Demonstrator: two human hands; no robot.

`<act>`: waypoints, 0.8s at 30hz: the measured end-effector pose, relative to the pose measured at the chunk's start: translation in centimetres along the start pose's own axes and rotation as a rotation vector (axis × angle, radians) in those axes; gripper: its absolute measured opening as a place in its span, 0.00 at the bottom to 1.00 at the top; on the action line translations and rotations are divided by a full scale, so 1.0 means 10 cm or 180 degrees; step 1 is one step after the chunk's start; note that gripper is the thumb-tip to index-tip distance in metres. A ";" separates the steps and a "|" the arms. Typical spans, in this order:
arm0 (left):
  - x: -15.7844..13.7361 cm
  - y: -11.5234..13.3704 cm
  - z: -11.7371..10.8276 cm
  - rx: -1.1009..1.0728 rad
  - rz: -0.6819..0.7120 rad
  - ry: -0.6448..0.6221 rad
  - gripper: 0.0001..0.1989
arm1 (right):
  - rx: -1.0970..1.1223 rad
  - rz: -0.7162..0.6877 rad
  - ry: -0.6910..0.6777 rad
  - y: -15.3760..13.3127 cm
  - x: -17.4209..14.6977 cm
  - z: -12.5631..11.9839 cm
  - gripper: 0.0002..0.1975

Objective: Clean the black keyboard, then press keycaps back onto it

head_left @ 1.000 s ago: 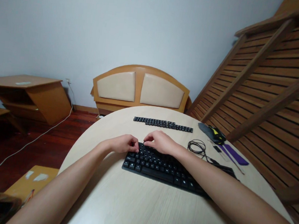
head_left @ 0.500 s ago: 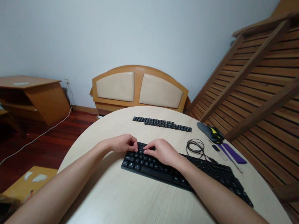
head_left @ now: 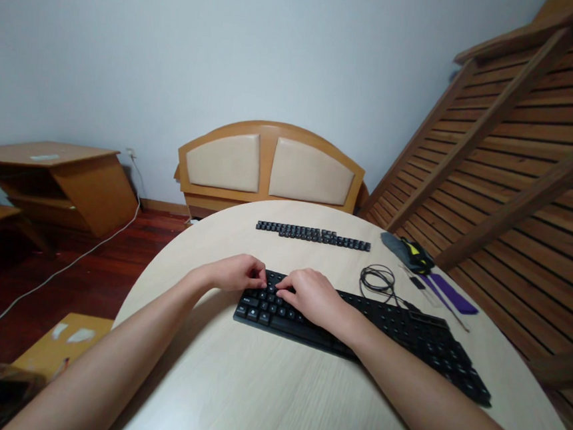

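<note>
A black keyboard (head_left: 284, 330) lies at a slant on the round table, with keys in its front rows and bare key posts across much of the rest. At its upper left corner my left hand (head_left: 240, 273) is closed, fingertips curled and pinched at the edge of the keys; anything between them is hidden. Over the left part of the keys, my right hand (head_left: 313, 298) has thumb and forefinger drawn nearly together, touching or just above the keys. Whatever they hold is too small to make out. Loose black keycaps (head_left: 309, 234) sit in rows beyond the keyboard.
A coiled black cable (head_left: 378, 280) lies behind the keyboard. To the right are a purple strip (head_left: 453, 294), a thin rod, and a grey and yellow-black item (head_left: 408, 252). A wooden headboard (head_left: 269, 128) stands behind the table (head_left: 269, 407); a slatted wooden frame (head_left: 516, 168) leans at right.
The view has shifted slightly. My right hand has moved a little over the keys, with its fingertips still close together; my left hand stays pinched at the keyboard's corner.
</note>
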State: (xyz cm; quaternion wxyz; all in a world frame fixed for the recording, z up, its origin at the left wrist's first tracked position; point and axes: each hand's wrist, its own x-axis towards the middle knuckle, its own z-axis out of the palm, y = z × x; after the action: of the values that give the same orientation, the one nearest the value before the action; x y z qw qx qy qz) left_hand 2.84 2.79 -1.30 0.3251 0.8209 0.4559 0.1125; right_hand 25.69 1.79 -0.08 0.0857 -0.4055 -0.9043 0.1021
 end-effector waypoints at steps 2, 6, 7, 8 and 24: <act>-0.01 0.04 0.00 0.0085 0.0045 0.0057 0.11 | 0.0029 -0.0017 -0.0033 -0.01 -0.01 -0.02 0.11; -0.02 0.15 0.03 0.0142 0.0248 0.0190 0.12 | 0.0118 0.0089 -0.0005 -0.01 -0.02 -0.03 0.11; -0.02 0.16 0.04 0.0212 0.0297 0.0216 0.13 | 0.0127 0.0132 -0.0002 -0.01 -0.02 -0.04 0.10; -0.02 0.18 0.05 0.0302 0.0342 0.0229 0.13 | 0.0126 0.0164 -0.0007 -0.01 -0.01 -0.04 0.09; 0.02 0.17 0.09 0.0689 0.0417 0.0269 0.08 | -0.0542 0.0338 -0.0265 -0.24 0.06 -0.13 0.10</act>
State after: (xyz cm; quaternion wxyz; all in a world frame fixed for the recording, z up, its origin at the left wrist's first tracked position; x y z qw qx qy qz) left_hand 4.54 1.97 -0.98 0.2071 0.8737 0.4240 0.1182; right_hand 23.93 0.83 1.85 0.0077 -0.4540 -0.8898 0.0460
